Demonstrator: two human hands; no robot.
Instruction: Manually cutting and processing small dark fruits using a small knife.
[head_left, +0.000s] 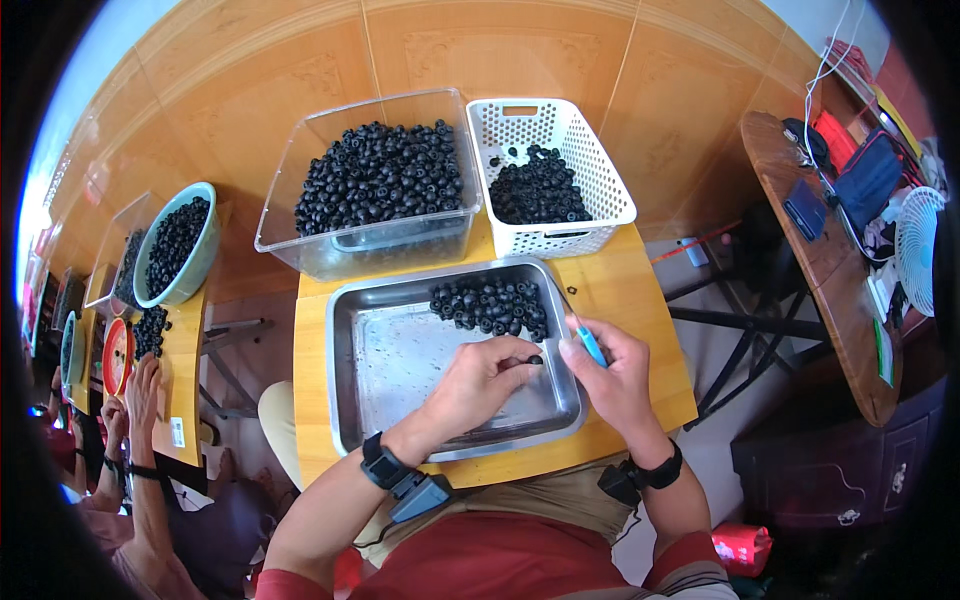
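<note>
My left hand (472, 385) reaches over the metal tray (337, 400) with its fingers closed. Between thumb and fingertips it pinches a small round black part (535, 360). Close by on the right, my right hand (618, 378) is wrapped round the blue handle of a slim hand tool (588, 343). Its thin metal end points up and away, over the tray's right rim; I cannot make out the tip's exact shape. A pile of black ring-like parts (488, 305) lies in the far right part of the tray.
Behind the tray stand a clear plastic bin (400, 255) full of black parts and a white perforated basket (550, 240) with more. At left, another person's hands (145, 390) work beside a green basin (205, 250). A brown table (800, 270) with a fan (918, 235) stands right.
</note>
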